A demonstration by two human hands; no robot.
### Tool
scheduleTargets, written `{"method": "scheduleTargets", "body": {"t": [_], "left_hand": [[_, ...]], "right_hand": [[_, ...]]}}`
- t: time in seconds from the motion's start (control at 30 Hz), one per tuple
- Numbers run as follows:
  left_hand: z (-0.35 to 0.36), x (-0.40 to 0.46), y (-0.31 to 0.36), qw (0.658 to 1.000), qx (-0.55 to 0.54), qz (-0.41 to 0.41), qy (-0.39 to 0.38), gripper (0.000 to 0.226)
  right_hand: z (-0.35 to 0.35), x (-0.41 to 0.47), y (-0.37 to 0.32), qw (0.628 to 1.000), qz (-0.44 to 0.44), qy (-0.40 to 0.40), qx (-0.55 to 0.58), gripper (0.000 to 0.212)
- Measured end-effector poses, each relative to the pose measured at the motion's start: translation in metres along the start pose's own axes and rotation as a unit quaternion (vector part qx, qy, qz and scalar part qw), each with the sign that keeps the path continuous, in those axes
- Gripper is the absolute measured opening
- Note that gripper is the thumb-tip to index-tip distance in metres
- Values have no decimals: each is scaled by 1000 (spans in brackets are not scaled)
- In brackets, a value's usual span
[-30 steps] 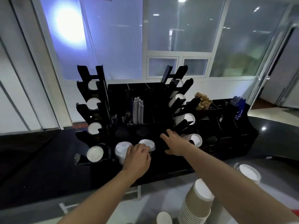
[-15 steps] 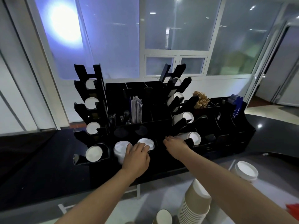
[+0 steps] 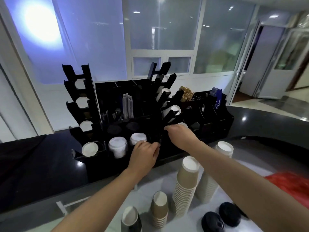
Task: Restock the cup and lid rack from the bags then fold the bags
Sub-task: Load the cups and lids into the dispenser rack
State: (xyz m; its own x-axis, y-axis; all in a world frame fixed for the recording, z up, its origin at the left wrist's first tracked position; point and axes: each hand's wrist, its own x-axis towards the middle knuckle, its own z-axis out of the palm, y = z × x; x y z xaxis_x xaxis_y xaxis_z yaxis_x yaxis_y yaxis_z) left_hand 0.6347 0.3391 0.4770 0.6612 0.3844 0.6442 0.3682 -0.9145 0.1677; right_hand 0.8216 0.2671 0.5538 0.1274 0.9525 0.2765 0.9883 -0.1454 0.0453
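Note:
The black cup and lid rack (image 3: pixel 217 128) stands on the dark counter. Its left tower shows white cup bottoms (image 3: pixel 82 102), and its slanted middle tower holds cups (image 3: pixel 173 109) too. Two front wells hold white lids (image 3: pixel 117 144). My left hand (image 3: pixel 143 154) is at the rack's front, fingers curled over a black divider just right of the second lid stack (image 3: pixel 138 138). My right hand (image 3: pixel 182 136) curls its fingers over a black part beside the lowest slanted cup (image 3: pixel 183 125). On the white surface below stand a tall stack of brown cups (image 3: pixel 187 185) and a red bag (image 3: pixel 291 183).
A second tall cup stack (image 3: pixel 222 148) stands behind my right forearm. A short brown stack (image 3: pixel 159 208), a dark cup (image 3: pixel 131 218) and two black lids (image 3: pixel 229 214) sit near the bottom edge. Straws and stirrers (image 3: pixel 186 96) fill the rack's back compartments. Glass walls rise behind.
My left hand slid right off the white lids to the divider. My right hand drew back and curled its fingers from flat. The view tilted down, showing more cups and the red bag.

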Motion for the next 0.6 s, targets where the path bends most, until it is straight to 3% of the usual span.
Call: {"method": "scheduleTargets", "body": {"t": [0.23, 0.37, 0.43, 0.5, 0.6], "left_hand": [[17, -44, 75, 986, -113, 119, -1, 22], [32, -78, 108, 977, -136, 158, -48, 31], [42, -94, 119, 973, -138, 154, -100, 44], [53, -108, 128, 973, -125, 128, -149, 39], [72, -125, 137, 970, -83, 76, -215, 31]], "right_hand": [[0, -128, 15, 976, 71, 179, 96, 31], [29, -200, 37, 965, 93, 227, 97, 29], [51, -229, 50, 968, 100, 212, 90, 30], [79, -254, 61, 974, 110, 166, 111, 27], [125, -287, 71, 978, 144, 37, 147, 24]]}}
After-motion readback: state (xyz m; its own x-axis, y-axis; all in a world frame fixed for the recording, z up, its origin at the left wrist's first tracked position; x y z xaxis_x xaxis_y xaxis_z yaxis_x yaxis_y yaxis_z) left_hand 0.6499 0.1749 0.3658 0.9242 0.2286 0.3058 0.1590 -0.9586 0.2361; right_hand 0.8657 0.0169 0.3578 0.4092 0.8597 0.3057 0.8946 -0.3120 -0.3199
